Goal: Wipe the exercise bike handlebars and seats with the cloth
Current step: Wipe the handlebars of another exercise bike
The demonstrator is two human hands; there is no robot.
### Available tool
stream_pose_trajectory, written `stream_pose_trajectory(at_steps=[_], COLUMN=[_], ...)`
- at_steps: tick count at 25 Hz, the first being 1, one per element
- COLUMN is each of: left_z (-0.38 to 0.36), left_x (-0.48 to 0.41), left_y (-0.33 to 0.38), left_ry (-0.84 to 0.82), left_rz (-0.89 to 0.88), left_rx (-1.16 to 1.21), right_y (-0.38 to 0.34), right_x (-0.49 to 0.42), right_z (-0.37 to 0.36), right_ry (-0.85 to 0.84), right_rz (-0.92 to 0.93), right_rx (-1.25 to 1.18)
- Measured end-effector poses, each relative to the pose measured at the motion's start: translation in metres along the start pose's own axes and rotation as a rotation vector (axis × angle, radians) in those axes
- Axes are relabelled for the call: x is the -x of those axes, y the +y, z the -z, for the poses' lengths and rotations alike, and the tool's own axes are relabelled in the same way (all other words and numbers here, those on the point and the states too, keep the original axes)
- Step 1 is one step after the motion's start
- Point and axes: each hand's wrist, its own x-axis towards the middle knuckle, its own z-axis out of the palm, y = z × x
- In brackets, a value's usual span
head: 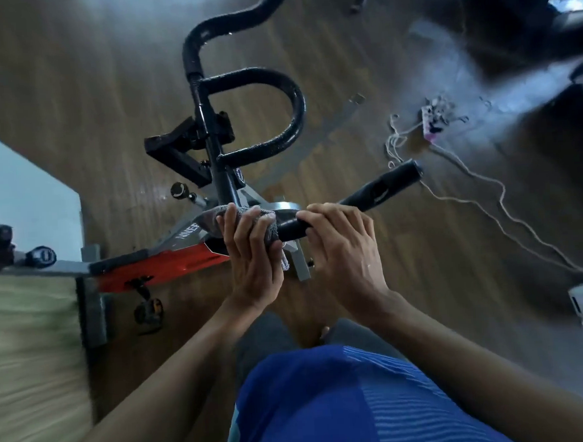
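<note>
The grey cloth (270, 234) is wrapped over the near handlebar (379, 191) of the exercise bike (157, 265) and is gripped there by the left hand (251, 256), with the fingers curled over it. Just to the right, the bare bar is clasped by the right hand (342, 248), fingers closed round it. Both forearms are stretched forward.

The left hand (251, 260) covers most of the cloth (271, 234); the handlebars (294, 105) are cropped at the top.
</note>
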Motion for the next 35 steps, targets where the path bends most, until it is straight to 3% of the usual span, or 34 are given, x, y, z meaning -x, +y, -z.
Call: stream_pose_trajectory(at_steps=[8,14,23,29,35], left_z=[-0.014,-0.026,-0.079,-0.113,-0.137], left_x=[0.005,0.01,0.012,0.002,-0.01], left_y=[0.014,0.032,0.062,0.083,0.109], left_ry=[0.1,0.127,0.244,0.314,0.395], left_rz=[0.071,0.067,0.04,0.07,0.153], left_rx=[-0.063,-0.176,-0.434,-0.468,-0.339], right_y=[0.011,0.064,0.117,0.135,0.141], right_x=[0.002,-0.025,-0.039,-0.037,-0.039], right_z=[-0.003,0.046,0.036,0.04,0.043], right_ry=[0.058,0.327,0.33,0.342,0.308], right_rz=[0.127,0.235,0.558,0.581,0.623], right_rx=[-0.018,0.076,0.021,-0.147,-0.186])
